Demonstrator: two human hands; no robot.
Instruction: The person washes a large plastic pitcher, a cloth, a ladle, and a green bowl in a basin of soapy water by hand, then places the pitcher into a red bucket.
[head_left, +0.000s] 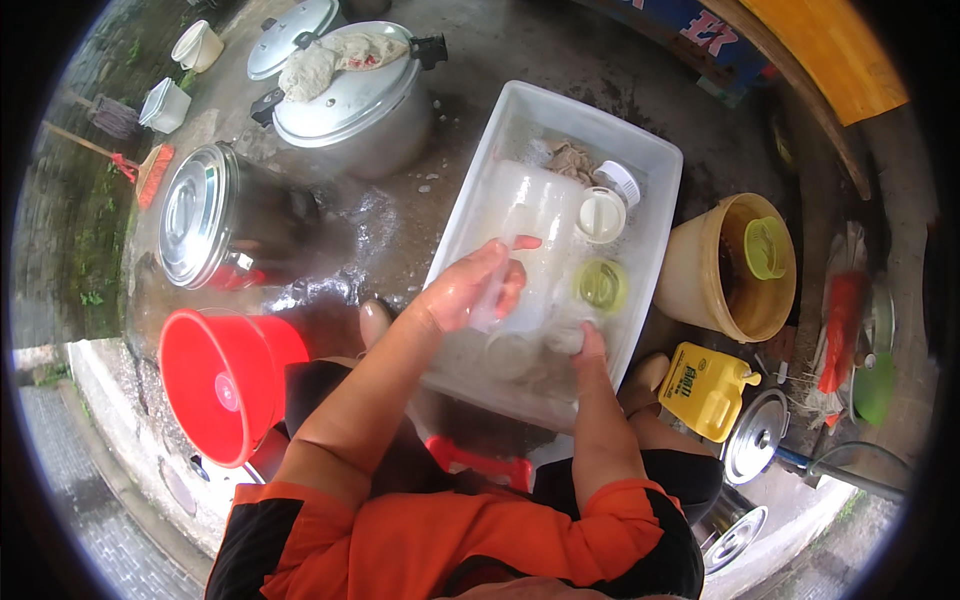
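Observation:
A white plastic tub (pixel 657 160) of cloudy water lies in front of me. Over its left side my left hand (pixel 472 285) is closed around a clear plastic container (pixel 490 303), its shape partly hidden by my fingers. Low in the tub my right hand (pixel 592 345) grips a small whitish wad, blurred (pixel 565 337). Beyond my hands a large translucent container (pixel 540 215) lies in the water. Right of it are a white round lid (pixel 601 215), a white ridged cap (pixel 620 183) and a yellow-green round container (pixel 600 286). A brownish cloth (pixel 571 160) is at the far end.
A red bucket (pixel 205 385) and a lidded steel pot (pixel 192 215) stand left. Farther off, a large pot (pixel 345 105) has a cloth (pixel 365 50) on its lid. To the right are a beige bucket (pixel 690 265) and a yellow jug (pixel 705 392). The ground is wet.

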